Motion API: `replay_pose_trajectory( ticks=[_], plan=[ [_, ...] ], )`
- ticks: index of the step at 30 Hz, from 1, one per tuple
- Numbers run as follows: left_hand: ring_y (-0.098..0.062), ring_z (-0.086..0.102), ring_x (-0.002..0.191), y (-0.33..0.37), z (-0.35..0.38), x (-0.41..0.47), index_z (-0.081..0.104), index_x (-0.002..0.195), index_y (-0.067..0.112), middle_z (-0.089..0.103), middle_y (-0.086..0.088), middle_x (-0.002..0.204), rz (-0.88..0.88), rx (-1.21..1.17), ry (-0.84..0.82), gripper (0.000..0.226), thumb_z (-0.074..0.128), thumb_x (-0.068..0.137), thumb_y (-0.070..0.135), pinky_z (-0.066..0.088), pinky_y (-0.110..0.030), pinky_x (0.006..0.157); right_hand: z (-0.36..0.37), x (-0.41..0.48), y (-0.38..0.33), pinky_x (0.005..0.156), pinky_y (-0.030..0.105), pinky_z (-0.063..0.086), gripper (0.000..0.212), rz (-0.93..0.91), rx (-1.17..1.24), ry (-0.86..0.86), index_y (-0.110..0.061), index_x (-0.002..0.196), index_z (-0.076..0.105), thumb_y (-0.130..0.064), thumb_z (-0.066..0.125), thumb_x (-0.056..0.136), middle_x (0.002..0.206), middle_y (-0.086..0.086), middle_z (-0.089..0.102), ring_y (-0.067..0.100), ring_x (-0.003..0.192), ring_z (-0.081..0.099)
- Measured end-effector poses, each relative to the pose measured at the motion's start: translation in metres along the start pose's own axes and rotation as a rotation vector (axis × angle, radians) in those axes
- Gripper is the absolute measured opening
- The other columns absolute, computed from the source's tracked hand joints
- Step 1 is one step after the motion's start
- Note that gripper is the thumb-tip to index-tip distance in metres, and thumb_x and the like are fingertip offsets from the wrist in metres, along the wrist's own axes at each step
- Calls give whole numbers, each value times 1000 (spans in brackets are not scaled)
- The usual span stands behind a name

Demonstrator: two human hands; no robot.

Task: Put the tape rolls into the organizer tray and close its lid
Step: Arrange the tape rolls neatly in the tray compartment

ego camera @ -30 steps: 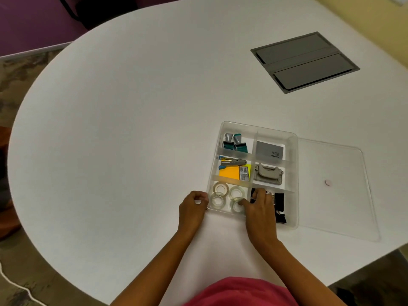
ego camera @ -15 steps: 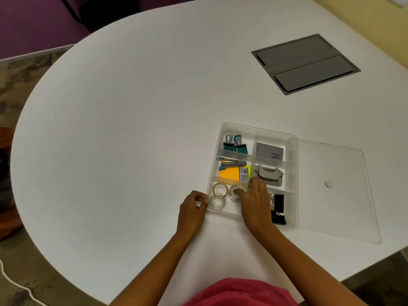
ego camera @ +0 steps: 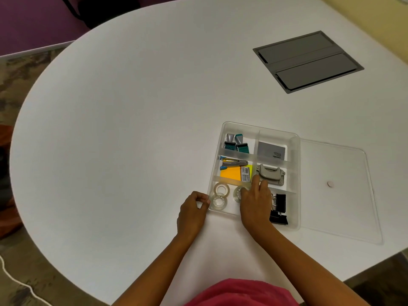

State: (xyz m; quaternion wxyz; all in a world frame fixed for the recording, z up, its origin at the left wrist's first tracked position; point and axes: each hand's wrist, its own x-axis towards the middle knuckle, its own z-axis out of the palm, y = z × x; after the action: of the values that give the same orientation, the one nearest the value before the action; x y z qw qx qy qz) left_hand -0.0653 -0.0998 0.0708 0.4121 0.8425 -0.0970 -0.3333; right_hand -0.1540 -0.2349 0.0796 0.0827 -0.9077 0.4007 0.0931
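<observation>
A clear plastic organizer tray [ego camera: 295, 173] with six compartments lies on the white table. Its near-left compartment holds clear tape rolls: two [ego camera: 221, 189] [ego camera: 218, 202] lie on the left, a third [ego camera: 238, 193] shows beside my fingers. My right hand [ego camera: 256, 202] reaches into that compartment, fingers bent over the tape roll there; whether it grips the roll is unclear. My left hand [ego camera: 193, 212] pinches the tray's near-left rim. The clear lid [ego camera: 344, 206] lies flat on the table right of the tray.
Other compartments hold binder clips [ego camera: 278, 208], a hole punch [ego camera: 270, 174], a staple box [ego camera: 271, 151], orange sticky notes [ego camera: 230, 173] and a stapler [ego camera: 234, 162]. A grey cable hatch [ego camera: 308, 60] is set into the table at the far right. The table's near edge runs close below the tray.
My right hand has moved from the near part of the tape compartment up towards its far divider. The left hand and tray have stayed put.
</observation>
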Motion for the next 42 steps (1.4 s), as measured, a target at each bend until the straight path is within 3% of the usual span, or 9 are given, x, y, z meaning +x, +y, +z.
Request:
replay_pose_trajectory(
  ticks=[2, 5, 10, 13, 18, 28, 32, 35, 42],
  plan=[
    [-21, 64, 91, 0, 0, 0, 57, 93, 29, 63, 10, 99, -2, 5, 3, 5, 59, 89, 32, 54, -43, 87, 1, 1, -1, 104, 35, 36, 24, -9, -25, -13, -12, 111, 62, -17, 63, 88, 149, 14, 27, 31, 130, 30],
    [-20, 64, 91, -2, 0, 0, 57, 94, 30, 63, 10, 100, -3, 4, 7, 5, 58, 89, 32, 54, -41, 86, -2, -1, 0, 98, 35, 40, 28, 1, -20, 30, -7, 114, 59, -11, 65, 87, 141, 19, 36, 32, 123, 37],
    [-19, 64, 89, -4, 4, 1, 56, 95, 29, 62, 12, 99, 12, 41, 21, 6, 55, 90, 32, 51, -35, 80, -9, -2, 2, 74, 42, 52, 28, -3, 11, 102, 4, 91, 68, -7, 82, 69, 113, 28, 59, 40, 100, 56],
    [-17, 64, 89, -4, 7, 0, 53, 96, 28, 60, 13, 99, 36, 101, 34, 5, 51, 93, 32, 49, -31, 76, -5, -1, 3, 80, 41, 50, 34, -20, 1, 39, 1, 92, 69, -20, 83, 69, 122, 25, 54, 38, 108, 51],
    [-17, 62, 87, -3, 7, 1, 50, 95, 27, 61, 10, 99, 37, 144, 31, 4, 50, 93, 31, 43, -29, 72, -1, 3, 2, 82, 41, 47, 11, -43, -1, 46, 2, 85, 70, -3, 73, 76, 131, 23, 51, 37, 111, 49],
    [-15, 62, 89, -1, 6, 1, 52, 97, 25, 60, 12, 99, 28, 168, 33, 7, 50, 93, 31, 41, -28, 73, -4, 3, 9, 79, 39, 48, 42, -65, -7, 74, -5, 96, 66, -26, 85, 64, 120, 22, 54, 35, 106, 50],
    [-16, 62, 89, 0, 6, 3, 52, 98, 24, 59, 11, 99, 32, 174, 26, 8, 50, 93, 31, 42, -28, 73, -11, -4, 6, 56, 35, 50, 32, -276, 87, 228, -6, 78, 68, -12, 90, 56, 88, 18, 62, 31, 79, 58],
    [-17, 62, 89, -1, 5, 4, 50, 94, 27, 58, 12, 98, 26, 181, 18, 4, 51, 93, 30, 44, -30, 75, -7, -5, 1, 54, 32, 47, 27, -434, 146, 237, -10, 81, 72, -2, 87, 59, 87, 15, 60, 28, 78, 57],
    [-11, 55, 84, 0, 4, 7, 47, 88, 33, 53, 17, 93, 10, 196, 10, 8, 54, 92, 31, 42, -30, 75, 5, -5, -17, 55, 33, 47, 25, -450, 65, 144, -12, 70, 75, 5, 84, 54, 85, 11, 60, 29, 78, 58]
  ],
)
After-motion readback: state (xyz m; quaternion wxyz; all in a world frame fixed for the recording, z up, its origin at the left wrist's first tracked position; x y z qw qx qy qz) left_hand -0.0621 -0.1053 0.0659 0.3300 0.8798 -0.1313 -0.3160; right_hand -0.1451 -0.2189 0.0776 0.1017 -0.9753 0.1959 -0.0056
